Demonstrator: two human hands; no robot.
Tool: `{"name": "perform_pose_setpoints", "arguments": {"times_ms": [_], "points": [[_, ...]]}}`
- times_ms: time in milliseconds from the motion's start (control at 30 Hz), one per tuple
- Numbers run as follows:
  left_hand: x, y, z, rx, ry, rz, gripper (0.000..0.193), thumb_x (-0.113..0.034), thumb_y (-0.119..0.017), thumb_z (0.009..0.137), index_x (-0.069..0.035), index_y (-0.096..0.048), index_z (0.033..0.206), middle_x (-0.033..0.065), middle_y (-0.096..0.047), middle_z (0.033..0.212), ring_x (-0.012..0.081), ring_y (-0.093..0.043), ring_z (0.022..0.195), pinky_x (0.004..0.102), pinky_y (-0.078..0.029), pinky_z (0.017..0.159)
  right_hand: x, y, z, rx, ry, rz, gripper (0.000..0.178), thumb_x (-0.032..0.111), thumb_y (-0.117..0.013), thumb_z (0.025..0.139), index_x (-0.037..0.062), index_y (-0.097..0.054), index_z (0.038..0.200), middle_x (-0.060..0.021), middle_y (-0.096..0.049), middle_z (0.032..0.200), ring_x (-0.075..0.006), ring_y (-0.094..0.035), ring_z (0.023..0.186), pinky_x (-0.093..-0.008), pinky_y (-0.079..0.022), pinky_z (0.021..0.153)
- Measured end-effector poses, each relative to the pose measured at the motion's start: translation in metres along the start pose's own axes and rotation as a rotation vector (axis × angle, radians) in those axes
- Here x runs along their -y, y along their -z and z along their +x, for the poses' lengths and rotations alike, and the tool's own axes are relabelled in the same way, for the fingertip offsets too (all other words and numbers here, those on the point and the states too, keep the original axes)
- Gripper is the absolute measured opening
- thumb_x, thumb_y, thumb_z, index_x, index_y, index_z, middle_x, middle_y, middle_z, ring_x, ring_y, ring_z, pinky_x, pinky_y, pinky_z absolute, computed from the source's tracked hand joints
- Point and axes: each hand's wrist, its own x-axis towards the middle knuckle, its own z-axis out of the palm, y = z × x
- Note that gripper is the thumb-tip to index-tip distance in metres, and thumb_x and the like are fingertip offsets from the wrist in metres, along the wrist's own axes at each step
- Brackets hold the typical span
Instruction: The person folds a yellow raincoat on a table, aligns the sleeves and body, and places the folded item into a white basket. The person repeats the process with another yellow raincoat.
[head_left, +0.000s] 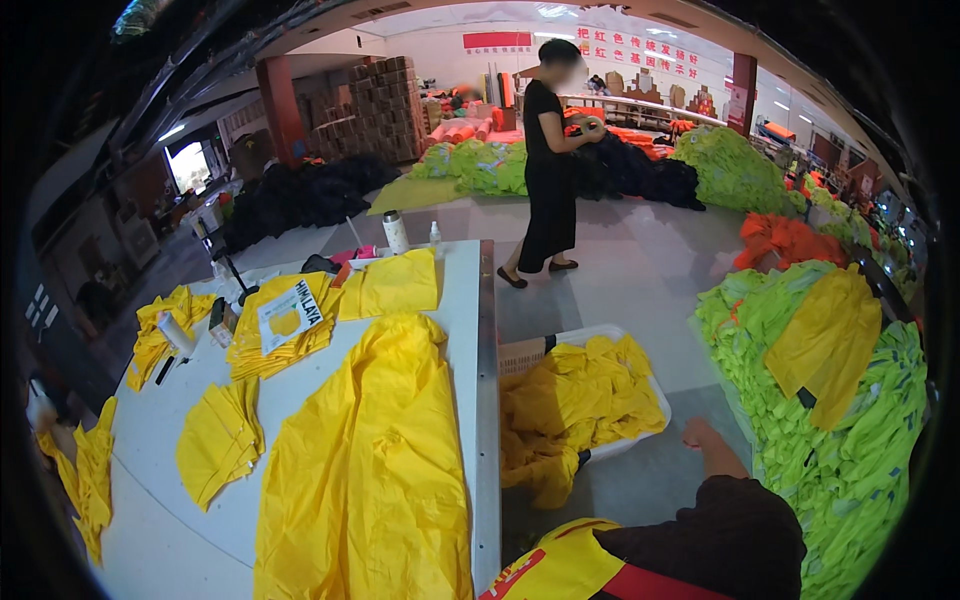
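Note:
My right hand (702, 434) hangs over the floor just right of a white plastic basket (655, 405). Its fingers look curled in, and I see nothing in them. The dark-sleeved arm comes up from the lower edge. Yellow garments (590, 390) fill the basket, and some spill over its near side. On the white table (150, 500) to the left lies a long yellow garment (375, 470), spread toward me. My left hand is out of view.
Folded yellow pieces (215, 440) and a stack with a printed bag (290, 318) lie on the table. A white flask (395, 232) stands at its far edge. Lime-green garments (840, 480) heap up at right, a yellow one (825, 340) on top. A person (550, 160) stands beyond the basket.

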Motion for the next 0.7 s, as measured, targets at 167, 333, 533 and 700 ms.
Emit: {"name": "perform_pose_setpoints", "arguments": {"times_ms": [167,333,533,700], "points": [[-0.022,0.017,-0.028,-0.119,0.044,-0.062,0.049,-0.026,-0.049,0.092,0.008,-0.042,0.126,0.0191,-0.051,0.121,0.0304,-0.048,0.108,0.0392,-0.039,0.093,0.104,0.015,-0.081,-0.073,0.231,-0.181,0.036,0.013,-0.055,0.077,0.0041,-0.057,0.112,-0.0181,-0.063,0.100,-0.0336,-0.060,0.092,-0.0411,-0.049,0.077],[0.070,0.009,-0.035,-0.107,0.153,0.046,0.047,-0.024,-0.044,0.094,0.010,-0.041,0.126,0.0228,-0.049,0.124,0.0342,-0.047,0.114,0.0406,-0.038,0.098,0.253,-0.022,-0.103,-0.014,0.715,-0.332,0.029,0.017,-0.053,0.078,0.0037,-0.058,0.104,-0.0211,-0.062,0.095,-0.0369,-0.059,0.091,-0.0454,-0.047,0.076],[-0.010,0.032,-0.063,-0.270,0.598,-0.428,0.035,-0.031,-0.038,0.092,-0.002,-0.058,0.097,0.0063,-0.058,0.089,0.0173,-0.056,0.077,0.0290,-0.045,0.065,0.445,-0.046,-0.207,0.112,1.409,-0.045,0.030,0.018,-0.051,0.085,0.0079,-0.055,0.113,-0.0185,-0.062,0.088,-0.0354,-0.060,0.082,-0.0431,-0.049,0.070],[-0.063,0.032,-0.088,-0.038,0.494,-0.445,0.027,-0.023,-0.059,0.088,-0.011,-0.045,0.068,-0.0063,-0.042,0.064,0.0053,-0.034,0.057,0.0233,-0.027,0.051,0.533,-0.055,-0.214,0.155,1.507,-0.151,0.027,0.017,-0.050,0.085,0.0057,-0.059,0.108,-0.0174,-0.063,0.095,-0.0327,-0.060,0.087,-0.0405,-0.049,0.074]]}}
